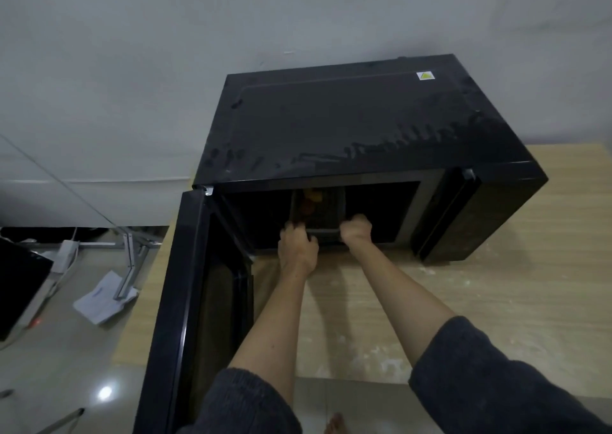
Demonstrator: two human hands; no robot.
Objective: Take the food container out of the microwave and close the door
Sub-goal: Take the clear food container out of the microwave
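Food container (319, 213) inside open microwave (364, 125) — both hands, L (297, 246) & R (356, 230), gripping its front corners.

A plain grey-white wall (132, 52) stands behind a pale wood-grain worktop (496, 284). Left of it, the glossy tiled floor (49, 367) catches a spot of light, and white papers (102, 301) lie beside a metal frame leg (127, 264).

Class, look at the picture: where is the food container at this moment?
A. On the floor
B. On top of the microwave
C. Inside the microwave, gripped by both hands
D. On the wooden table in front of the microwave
C: the food container sits inside the open microwave, with the left hand and right hand gripping its near edge.
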